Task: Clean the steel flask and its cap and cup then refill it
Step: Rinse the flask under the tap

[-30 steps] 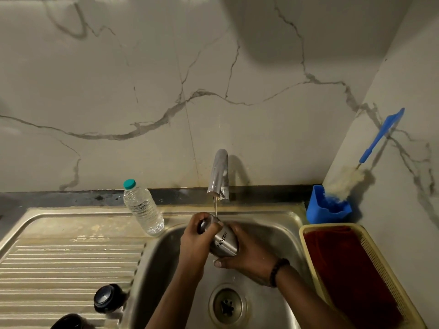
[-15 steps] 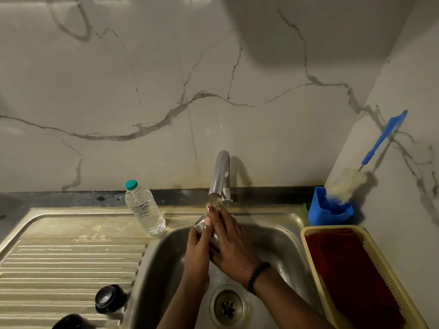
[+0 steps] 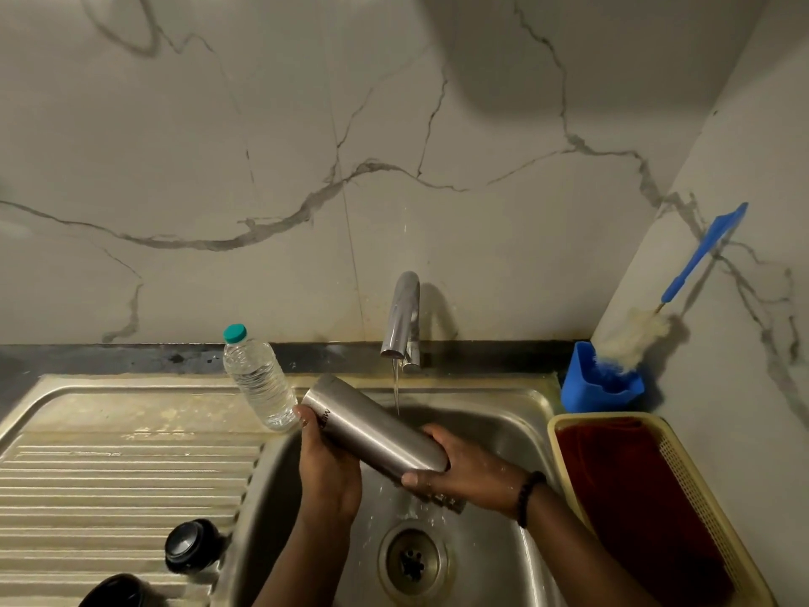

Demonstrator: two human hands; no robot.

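Brushed steel flask (image 3: 375, 431), clear plastic bottle (image 3: 258, 380)

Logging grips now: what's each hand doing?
Left hand: holds the steel flask near its base.
Right hand: grips its lower end.

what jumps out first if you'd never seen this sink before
The steel flask held tilted over the sink, the left hand gripping its upper end and the right hand its lower end, with the tap running a thin stream just behind it. Next, the blue brush leaning on the right wall, and the clear bottle standing left of the flask.
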